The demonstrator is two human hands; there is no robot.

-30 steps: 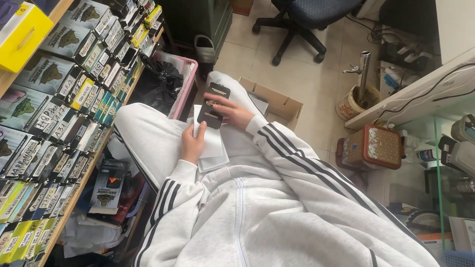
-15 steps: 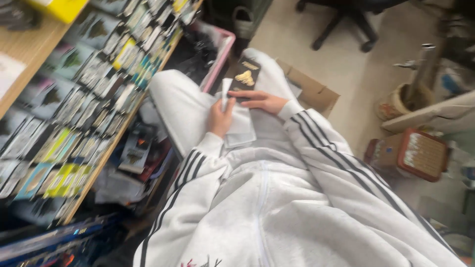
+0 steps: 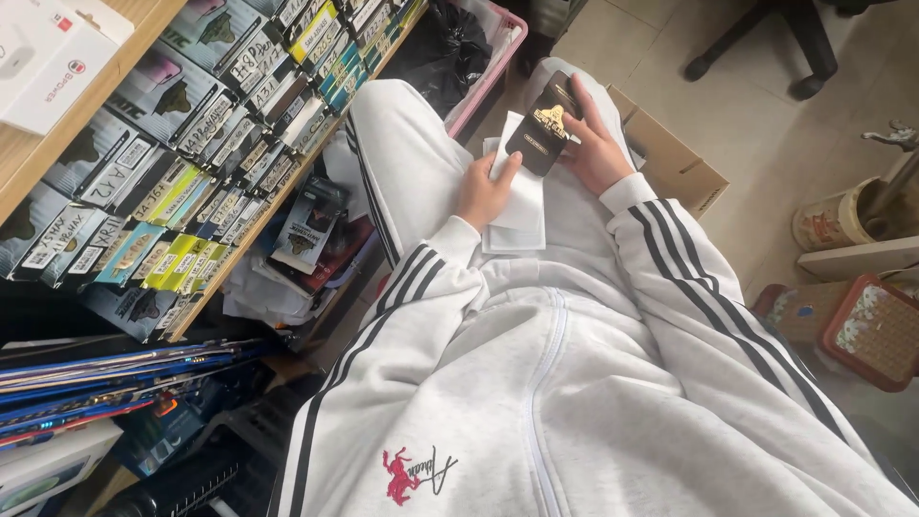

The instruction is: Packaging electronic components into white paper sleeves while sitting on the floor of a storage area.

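I sit in a light grey tracksuit with black stripes. My right hand (image 3: 595, 144) holds a slim black packet with gold print (image 3: 546, 129) over my lap. My left hand (image 3: 486, 190) rests on a small stack of white paper sleeves (image 3: 517, 206) lying on my thigh; its fingertips pinch the edge of one white sleeve right next to the black packet.
A wooden shelf (image 3: 86, 124) on the left carries several rows of small labelled boxes (image 3: 182, 172). A pink bin with a black bag (image 3: 469, 48) stands by my knee, a cardboard box (image 3: 670, 163) beyond my lap. An office chair base (image 3: 795, 38) and a red patterned stool (image 3: 876, 330) stand on the tiled floor.
The camera has tilted and shifted left. My hands stay together on my lap; the black packet now stands more upright in my right hand.
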